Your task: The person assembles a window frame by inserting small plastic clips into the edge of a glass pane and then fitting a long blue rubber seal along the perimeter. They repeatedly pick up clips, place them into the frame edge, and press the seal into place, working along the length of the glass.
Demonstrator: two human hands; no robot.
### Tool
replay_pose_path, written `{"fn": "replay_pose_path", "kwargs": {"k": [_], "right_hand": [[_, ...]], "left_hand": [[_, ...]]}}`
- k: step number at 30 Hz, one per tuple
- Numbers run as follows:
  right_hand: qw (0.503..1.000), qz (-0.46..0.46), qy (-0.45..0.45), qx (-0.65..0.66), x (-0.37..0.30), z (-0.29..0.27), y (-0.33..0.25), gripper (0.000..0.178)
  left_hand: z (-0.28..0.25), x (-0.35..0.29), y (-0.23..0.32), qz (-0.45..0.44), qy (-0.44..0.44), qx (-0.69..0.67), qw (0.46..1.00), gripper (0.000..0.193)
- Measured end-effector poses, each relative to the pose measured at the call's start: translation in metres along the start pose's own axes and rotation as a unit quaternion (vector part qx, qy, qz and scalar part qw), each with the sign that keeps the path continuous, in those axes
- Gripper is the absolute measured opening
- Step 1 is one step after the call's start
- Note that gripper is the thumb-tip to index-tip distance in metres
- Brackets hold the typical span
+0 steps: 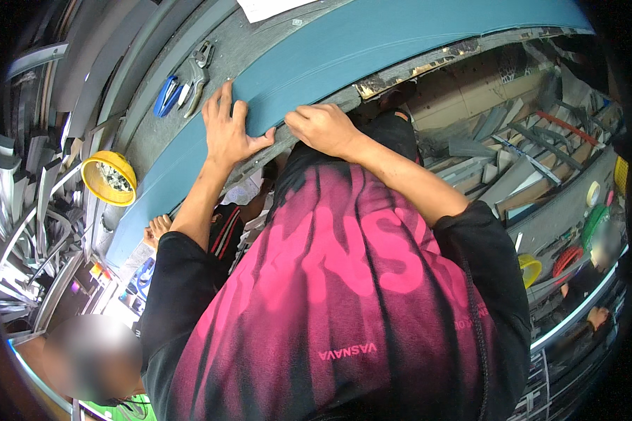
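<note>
A long blue-grey strip (316, 67) lies along the bench, curving from the upper right to the lower left. My left hand (228, 130) lies on it with the fingers spread and the thumb out toward the strip's near edge. Just to the right, my right hand (323, 130) is closed, its fingers curled at that same near edge. Whatever those fingers hold, if anything, is hidden. Beyond the strip, metal-handled cutters (195, 81) lie on the grey bench beside a blue-handled tool (166, 97).
A yellow basket (109, 177) of small pieces stands left of the strip. Long grey profiles (49, 168) crowd the left side. A co-worker's hand (158, 228) touches the strip's lower left end. Offcuts (512, 151) fill a trough at right. White paper (270, 7) lies at the far edge.
</note>
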State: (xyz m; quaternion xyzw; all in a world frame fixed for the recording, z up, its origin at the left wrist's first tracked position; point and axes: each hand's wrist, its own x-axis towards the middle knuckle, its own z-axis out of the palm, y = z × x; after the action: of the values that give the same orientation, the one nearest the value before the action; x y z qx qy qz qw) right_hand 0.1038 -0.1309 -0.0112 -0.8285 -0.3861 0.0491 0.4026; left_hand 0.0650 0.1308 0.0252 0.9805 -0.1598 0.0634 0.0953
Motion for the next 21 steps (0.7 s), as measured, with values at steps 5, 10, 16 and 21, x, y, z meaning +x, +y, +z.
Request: {"fn": "replay_pose_path", "kwargs": {"k": [5, 10, 16, 21], "right_hand": [[0.995, 0.056, -0.077, 0.020, -0.001, -0.049, -0.004, 0.019], [0.992, 0.089, -0.084, -0.010, -0.034, -0.129, 0.033, 0.020], [0.975, 0.204, -0.049, -0.073, -0.091, -0.250, 0.108, 0.022], [0.965, 0.233, 0.015, -0.117, -0.125, -0.331, 0.169, 0.021]], "left_hand": [[-0.004, 0.003, 0.002, -0.023, -0.003, -0.038, 0.999, 0.081], [-0.006, 0.003, 0.003, -0.048, 0.001, -0.059, 0.997, 0.090], [-0.025, 0.017, 0.017, -0.095, -0.064, -0.073, 0.991, 0.110], [-0.053, 0.061, 0.064, -0.153, -0.132, -0.008, 0.979, 0.132]]}}
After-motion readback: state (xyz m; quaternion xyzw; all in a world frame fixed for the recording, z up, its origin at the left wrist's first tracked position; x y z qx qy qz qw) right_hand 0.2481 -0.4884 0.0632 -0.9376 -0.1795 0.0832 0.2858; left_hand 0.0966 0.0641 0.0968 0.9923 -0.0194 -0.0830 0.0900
